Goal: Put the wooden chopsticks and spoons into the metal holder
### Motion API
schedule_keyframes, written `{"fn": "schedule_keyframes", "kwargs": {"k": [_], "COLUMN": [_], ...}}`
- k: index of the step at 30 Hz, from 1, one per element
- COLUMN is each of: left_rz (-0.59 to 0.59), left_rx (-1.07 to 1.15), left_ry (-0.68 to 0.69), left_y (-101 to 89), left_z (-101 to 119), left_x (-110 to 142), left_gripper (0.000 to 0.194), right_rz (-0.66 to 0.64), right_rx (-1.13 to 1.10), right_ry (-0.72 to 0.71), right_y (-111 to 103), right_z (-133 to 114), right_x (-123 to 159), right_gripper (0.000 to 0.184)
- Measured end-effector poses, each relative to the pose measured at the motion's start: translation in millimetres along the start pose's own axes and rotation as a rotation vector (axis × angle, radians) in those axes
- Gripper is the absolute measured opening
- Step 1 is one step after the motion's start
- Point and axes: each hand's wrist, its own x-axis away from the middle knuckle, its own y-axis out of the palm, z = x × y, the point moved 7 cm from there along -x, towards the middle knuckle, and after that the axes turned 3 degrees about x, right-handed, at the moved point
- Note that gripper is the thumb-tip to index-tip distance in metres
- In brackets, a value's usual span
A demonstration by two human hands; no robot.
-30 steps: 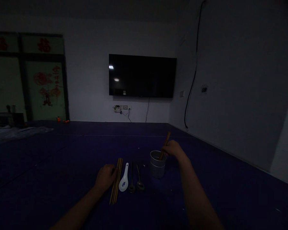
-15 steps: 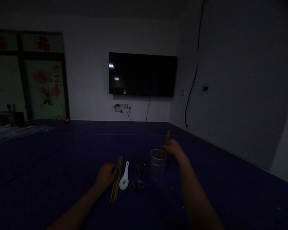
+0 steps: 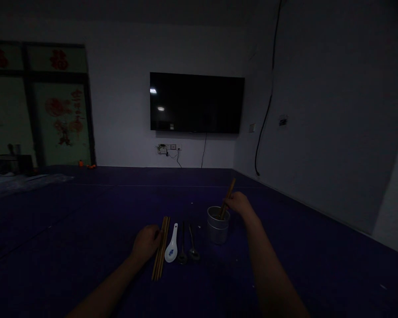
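Observation:
My right hand (image 3: 239, 203) is closed around upright, slightly tilted wooden chopsticks (image 3: 231, 185). Their lower ends are inside a silver metal cup (image 3: 218, 232), hidden by its wall. Beside several more wooden chopsticks (image 3: 161, 260) lying side by side, my left hand (image 3: 147, 241) rests low, its loosely bent fingers at their left edge with a gap by the thumb. A white soup spoon (image 3: 171, 252) with a blue pattern lies just right of them. Two dark metal spoons, one (image 3: 182, 257) near it and one (image 3: 194, 254) closer to the cup, complete the row.
Everything lies on a dark blue surface (image 3: 119, 212). Clear plastic sheeting (image 3: 29, 183) is at the far left. Small orange items (image 3: 86, 165) sit near the door. A television (image 3: 197, 104) hangs on the back wall, and a black cable (image 3: 265, 128) runs down the right wall.
The chopsticks in my right hand have shifted very slightly up within the cup. My left hand and the row of spoons and chopsticks look the same.

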Motion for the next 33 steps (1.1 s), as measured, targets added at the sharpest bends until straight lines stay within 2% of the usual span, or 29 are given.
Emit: {"fn": "schedule_keyframes", "kwargs": {"k": [23,33], "left_rz": [-0.047,-0.027], "left_rx": [-0.02,-0.005], "left_ry": [-0.038,-0.017], "left_y": [2.8,2.9], "left_z": [-1.2,-1.8], "left_x": [0.7,0.2], "left_gripper": [0.03,0.029], "right_rz": [-0.002,0.004], "right_rx": [0.021,-0.005], "right_ry": [0.004,-0.004], "right_y": [7.8,11.3], "right_z": [4.6,3.9], "right_x": [-1.9,-1.8], "right_gripper": [0.019,0.032]}}
